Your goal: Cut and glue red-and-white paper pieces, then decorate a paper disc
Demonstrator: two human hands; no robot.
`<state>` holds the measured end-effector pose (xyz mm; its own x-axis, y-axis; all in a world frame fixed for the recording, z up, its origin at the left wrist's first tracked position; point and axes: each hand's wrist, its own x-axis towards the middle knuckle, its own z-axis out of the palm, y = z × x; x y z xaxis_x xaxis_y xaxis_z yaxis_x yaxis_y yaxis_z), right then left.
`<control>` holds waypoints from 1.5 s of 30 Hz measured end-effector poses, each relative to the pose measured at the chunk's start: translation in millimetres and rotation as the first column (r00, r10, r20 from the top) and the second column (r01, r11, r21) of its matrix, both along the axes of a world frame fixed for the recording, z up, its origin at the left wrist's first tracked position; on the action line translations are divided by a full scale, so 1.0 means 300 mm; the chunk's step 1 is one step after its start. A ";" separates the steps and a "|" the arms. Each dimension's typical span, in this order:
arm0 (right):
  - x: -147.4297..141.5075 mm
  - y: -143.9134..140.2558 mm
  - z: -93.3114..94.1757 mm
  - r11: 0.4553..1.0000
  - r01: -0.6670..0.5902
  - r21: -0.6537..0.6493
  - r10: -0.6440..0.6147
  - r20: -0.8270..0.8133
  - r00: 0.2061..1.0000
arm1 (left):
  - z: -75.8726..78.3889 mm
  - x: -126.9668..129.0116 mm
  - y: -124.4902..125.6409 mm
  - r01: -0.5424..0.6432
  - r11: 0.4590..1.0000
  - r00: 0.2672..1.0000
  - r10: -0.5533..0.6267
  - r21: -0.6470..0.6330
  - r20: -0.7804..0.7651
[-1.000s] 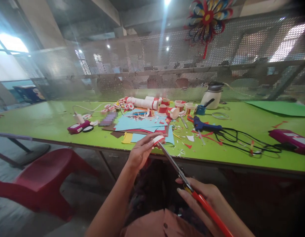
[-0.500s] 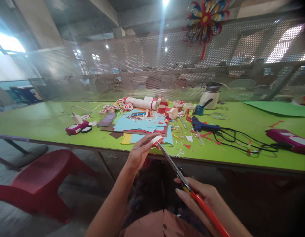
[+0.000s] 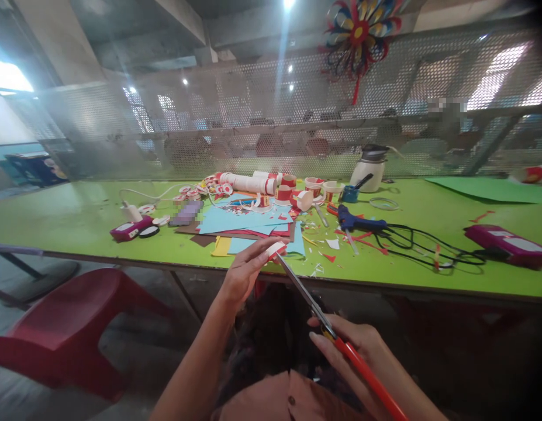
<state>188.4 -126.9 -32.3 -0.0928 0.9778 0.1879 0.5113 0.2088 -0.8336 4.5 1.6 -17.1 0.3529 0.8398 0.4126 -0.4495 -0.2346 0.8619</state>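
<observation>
Between the fingers of my left hand [image 3: 244, 272] is a small red and white paper piece [image 3: 276, 249], held just over the table's front edge. My right hand [image 3: 356, 345] grips a pair of scissors [image 3: 303, 292] with orange-red handles and long metal blades. The blades look nearly closed, and their tips touch or lie right beside the paper piece. Beyond my left hand, light blue paper sheets [image 3: 235, 221] lie stacked on the table, with cut paper cups [image 3: 302, 200] standing behind them.
On the green table [image 3: 411, 275] lie a blue glue gun [image 3: 358, 222], its black cable, paper scraps, and purple power strips [image 3: 507, 245] at both sides. A kettle-like jug [image 3: 369, 169] stands at the back before a perforated metal screen. A red plastic stool [image 3: 82, 316] is at lower left.
The paper piece has tilted slightly in my left hand, and the scissor tips stay against it. The whole view has shifted a little, so the table things appear farther left.
</observation>
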 end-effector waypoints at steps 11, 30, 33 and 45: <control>-0.003 0.008 -0.020 0.998 0.018 -0.056 -0.020 -0.040 0.999 | 0.006 0.000 -0.001 0.062 0.995 0.993 -0.054 -0.077 0.106; 0.012 -0.053 0.052 0.934 -0.113 -0.340 -0.068 -0.478 0.876 | 0.009 -0.001 -0.003 0.099 0.987 0.974 -0.069 -0.129 0.217; 0.014 -0.052 0.059 0.932 -0.116 -0.344 -0.076 -0.498 0.864 | 0.009 0.002 0.001 0.128 0.979 0.966 -0.088 -0.156 0.245; 0.008 -0.044 0.047 0.929 -0.134 -0.346 -0.045 -0.464 0.885 | -0.001 0.020 0.004 0.199 0.949 0.933 -0.107 -0.244 0.344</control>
<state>190.7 -140.0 -18.3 -0.1295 0.9813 -0.1421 0.0519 -0.1364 -0.9893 10.5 2.7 -17.5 0.3725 0.8814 0.2904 -0.7248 0.0809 0.6841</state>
